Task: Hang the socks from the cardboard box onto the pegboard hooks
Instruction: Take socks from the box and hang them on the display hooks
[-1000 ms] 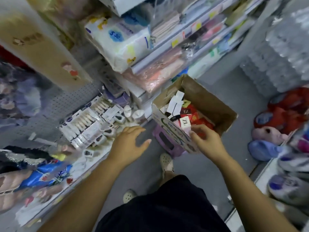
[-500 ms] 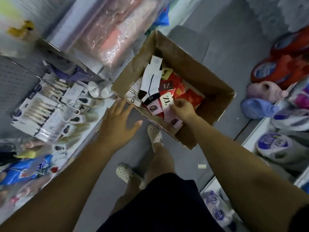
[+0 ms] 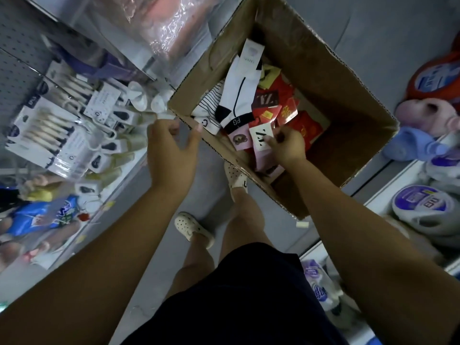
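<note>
My right hand [image 3: 286,143] pinches a pink sock pack [image 3: 261,151]; my left hand [image 3: 169,148] has reached the box [image 3: 323,58], grip unclear.

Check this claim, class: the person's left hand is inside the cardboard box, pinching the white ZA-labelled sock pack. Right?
No: the head view shows the right hand inside the cardboard box, pinching the white ZA-labelled sock pack; the left hand is outside, at its rim.
</note>
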